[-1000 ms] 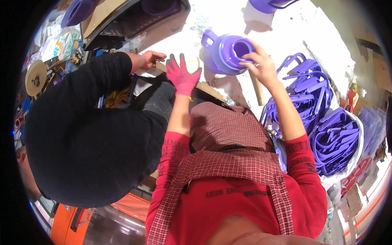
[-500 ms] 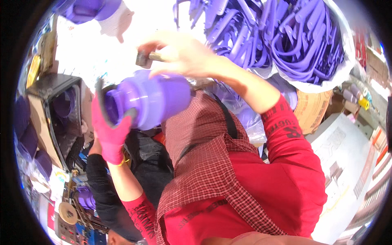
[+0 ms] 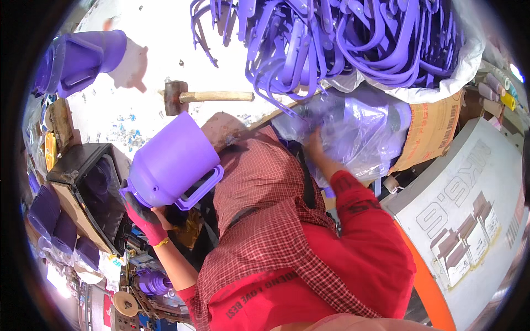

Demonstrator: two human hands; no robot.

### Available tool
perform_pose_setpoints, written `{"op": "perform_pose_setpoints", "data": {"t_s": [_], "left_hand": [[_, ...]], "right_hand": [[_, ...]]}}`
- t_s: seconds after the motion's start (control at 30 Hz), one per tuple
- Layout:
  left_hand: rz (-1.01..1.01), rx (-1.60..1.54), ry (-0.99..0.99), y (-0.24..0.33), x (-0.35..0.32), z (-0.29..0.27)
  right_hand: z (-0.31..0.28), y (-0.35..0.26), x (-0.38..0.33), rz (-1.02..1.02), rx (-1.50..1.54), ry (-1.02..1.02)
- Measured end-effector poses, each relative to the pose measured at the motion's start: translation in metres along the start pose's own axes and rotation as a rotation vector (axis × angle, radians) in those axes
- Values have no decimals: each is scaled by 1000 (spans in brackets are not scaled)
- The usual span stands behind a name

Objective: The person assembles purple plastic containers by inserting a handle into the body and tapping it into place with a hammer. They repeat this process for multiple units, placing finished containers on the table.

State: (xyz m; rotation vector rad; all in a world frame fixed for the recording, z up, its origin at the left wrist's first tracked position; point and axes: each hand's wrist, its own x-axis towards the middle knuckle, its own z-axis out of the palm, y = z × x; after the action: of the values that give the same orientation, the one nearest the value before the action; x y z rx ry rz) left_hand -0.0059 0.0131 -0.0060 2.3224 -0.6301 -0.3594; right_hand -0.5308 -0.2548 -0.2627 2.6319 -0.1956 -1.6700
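Note:
My left hand (image 3: 141, 219), in a red and dark grey glove, is closed round the narrow end of a purple plastic jug (image 3: 175, 160). The jug lies tilted in front of my apron, its handle toward me and its wide end up and to the right. My bare right hand (image 3: 313, 145) is at a clear plastic bag (image 3: 364, 129) holding purple pieces, beside the table edge; its fingers are blurred and partly hidden. Past the jug, a mallet (image 3: 176, 98) with a dark head and wooden handle rests on the white table (image 3: 160, 60).
Purple handle strips (image 3: 326, 44) pile at the far right, partly in a white sack (image 3: 469, 49). More purple jugs (image 3: 83, 58) lie at the far left. A black open-fronted box (image 3: 83, 193) stands left. A cardboard box (image 3: 428, 132) and a white carton (image 3: 469, 215) are on the right.
The mallet has left my right hand and lies on the table. That hand has dropped to the plastic bag. The jug has turned, its handle now showing.

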Motion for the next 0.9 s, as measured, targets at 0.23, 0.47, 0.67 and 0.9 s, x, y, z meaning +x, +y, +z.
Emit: {"op": "perform_pose_setpoints", "data": {"t_s": [0.23,0.47,0.67,0.9], "left_hand": [[-371,-436,14,-10,2,14],[-409,-411,-71,-20,-29,21],[-466,-372,-78,7,-66,28],[-164,47,-31,66,-57,35]], "right_hand": [[-13,137,-75,-135,-144,-403],[-57,-16,85,-16,1153,304],[-27,-33,121,695,1129,312],[9,26,134,489,908,344]]}}
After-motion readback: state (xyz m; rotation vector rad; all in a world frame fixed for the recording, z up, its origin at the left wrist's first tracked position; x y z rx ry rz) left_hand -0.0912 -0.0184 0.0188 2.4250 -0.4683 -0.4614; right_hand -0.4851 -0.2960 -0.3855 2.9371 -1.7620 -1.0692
